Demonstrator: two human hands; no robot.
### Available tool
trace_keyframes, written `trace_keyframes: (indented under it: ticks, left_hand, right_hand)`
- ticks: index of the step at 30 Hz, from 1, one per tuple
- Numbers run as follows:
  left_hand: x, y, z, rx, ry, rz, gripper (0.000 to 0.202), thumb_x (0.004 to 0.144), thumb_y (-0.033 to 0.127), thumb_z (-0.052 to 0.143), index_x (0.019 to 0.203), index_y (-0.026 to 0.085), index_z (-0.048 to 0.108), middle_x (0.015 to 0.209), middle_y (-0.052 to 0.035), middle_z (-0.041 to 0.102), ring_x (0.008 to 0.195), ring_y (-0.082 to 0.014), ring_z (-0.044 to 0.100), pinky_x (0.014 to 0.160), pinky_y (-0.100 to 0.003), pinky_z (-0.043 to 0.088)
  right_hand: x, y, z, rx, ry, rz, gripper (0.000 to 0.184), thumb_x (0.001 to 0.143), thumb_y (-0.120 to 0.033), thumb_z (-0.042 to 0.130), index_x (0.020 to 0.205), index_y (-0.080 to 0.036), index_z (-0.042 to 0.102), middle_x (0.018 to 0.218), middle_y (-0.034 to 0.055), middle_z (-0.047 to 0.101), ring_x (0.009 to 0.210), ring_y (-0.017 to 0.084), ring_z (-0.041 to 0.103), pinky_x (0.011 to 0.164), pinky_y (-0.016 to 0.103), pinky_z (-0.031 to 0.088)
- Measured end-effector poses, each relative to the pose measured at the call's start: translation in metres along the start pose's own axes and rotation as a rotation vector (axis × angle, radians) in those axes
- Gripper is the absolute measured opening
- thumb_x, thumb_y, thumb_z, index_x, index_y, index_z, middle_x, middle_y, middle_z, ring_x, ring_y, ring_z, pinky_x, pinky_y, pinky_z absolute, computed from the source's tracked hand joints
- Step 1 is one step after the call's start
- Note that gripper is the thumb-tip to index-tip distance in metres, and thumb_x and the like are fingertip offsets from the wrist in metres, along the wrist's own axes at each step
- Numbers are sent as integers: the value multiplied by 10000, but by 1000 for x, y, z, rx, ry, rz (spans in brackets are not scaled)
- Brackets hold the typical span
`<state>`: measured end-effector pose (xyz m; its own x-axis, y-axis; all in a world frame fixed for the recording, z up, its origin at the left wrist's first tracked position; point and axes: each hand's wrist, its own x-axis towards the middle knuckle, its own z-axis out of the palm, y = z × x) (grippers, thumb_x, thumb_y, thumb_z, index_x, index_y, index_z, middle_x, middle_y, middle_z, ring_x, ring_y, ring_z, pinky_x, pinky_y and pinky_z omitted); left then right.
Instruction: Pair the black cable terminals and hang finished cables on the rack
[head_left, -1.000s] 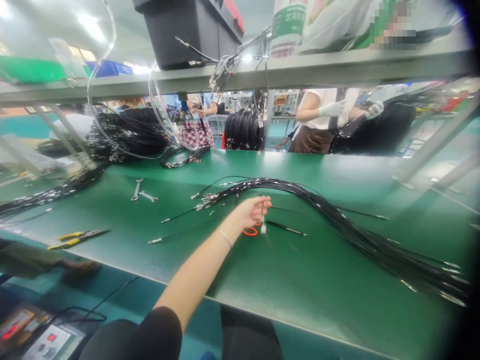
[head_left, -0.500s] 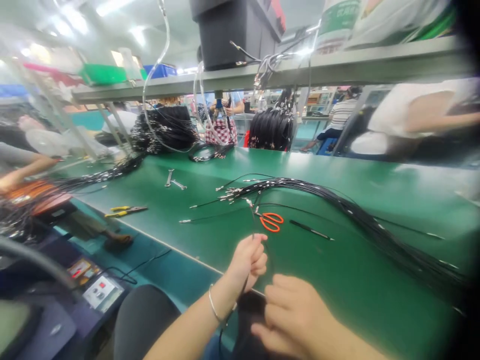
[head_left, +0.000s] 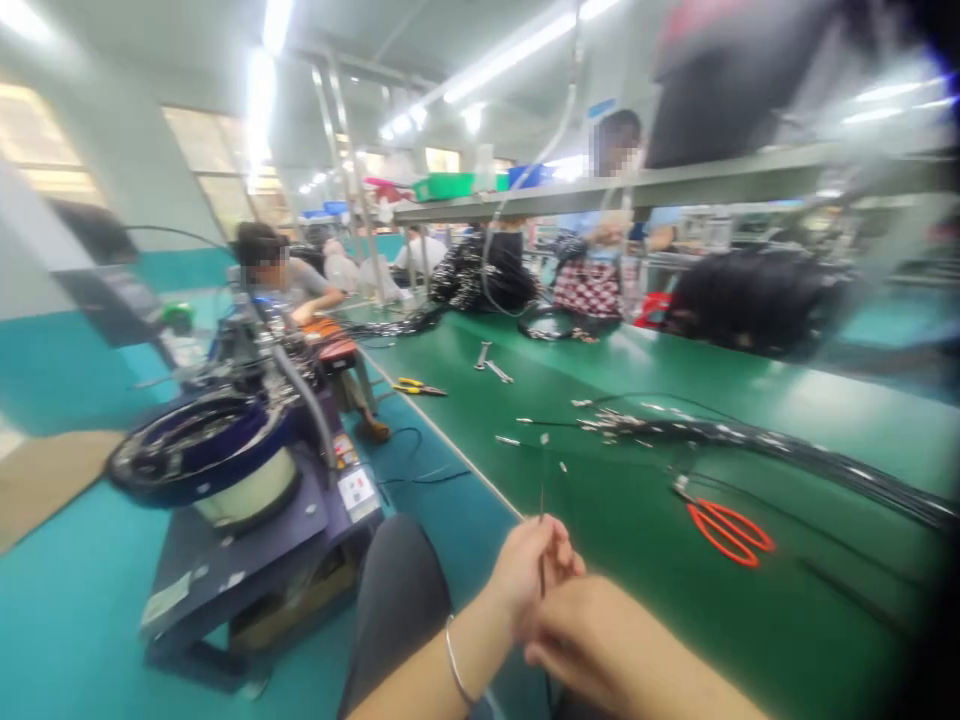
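Note:
A thin black cable (head_left: 542,577) runs through my left hand (head_left: 529,560), whose fingers are curled around it, with a short end poking up above them. My right hand (head_left: 574,625) is closed around the same cable just below, touching the left hand; its fingers are partly hidden and blurred. Both hands are over my lap at the edge of the green table (head_left: 600,530). Orange-handled scissors (head_left: 727,530) lie on the table to the right. Beyond the hands is a bundle of black cables (head_left: 750,435) with metal ends.
Yellow-handled pliers (head_left: 418,387) and two wrenches (head_left: 491,362) lie farther along the table. A dark pen (head_left: 851,590) is at the right. To the left stands a machine with a round bowl (head_left: 217,450). A co-worker (head_left: 281,275) sits beyond it; a shelf (head_left: 525,205) spans above.
My view has swung left, bringing the machine into sight and shifting the table's things rightward. My right hand has come up against my left hand, where a gap showed before.

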<state>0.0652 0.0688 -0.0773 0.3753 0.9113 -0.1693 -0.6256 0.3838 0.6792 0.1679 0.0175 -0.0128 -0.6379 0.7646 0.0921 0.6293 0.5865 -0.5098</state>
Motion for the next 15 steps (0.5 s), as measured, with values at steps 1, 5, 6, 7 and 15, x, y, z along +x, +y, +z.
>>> trace_keyframes:
  ticks: [1,5,6,7,15]
  left_hand:
    - [-4,4,-6,-78,13,7,535,593,570,832,732,167,509,519,57,414,515,-114,476,512,-219,349]
    - [-24,17,-26,-101,-27,218,442,745,541,736,703,162,511,468,70,327,409,-86,389,413,-202,274]
    - [-29,20,-29,-51,-68,262,444,773,560,699,699,164,512,454,68,320,389,-94,393,394,-207,273]
    - [-33,21,-31,3,-117,281,454,790,584,669,700,166,515,440,65,320,375,-105,407,382,-212,280]
    - [-48,21,-37,309,-251,199,607,718,754,629,681,152,561,492,-12,454,461,-138,482,488,-264,353]
  right_hand:
    - [4,-2,5,34,-23,-15,89,701,-137,762,686,-194,695,701,1,701,642,150,616,636,232,420]
    - [27,12,-2,456,108,156,332,856,-466,640,697,-175,637,633,16,632,574,134,564,547,220,437]
    - [36,20,-7,561,183,236,404,858,-561,601,760,-171,637,648,27,629,530,125,532,485,216,413]
    - [45,26,-13,649,235,302,474,831,-636,590,868,-167,643,706,45,646,488,112,497,432,215,382]
    - [78,19,-42,762,136,405,855,564,-788,717,1140,-160,646,674,35,600,415,98,435,348,226,361]
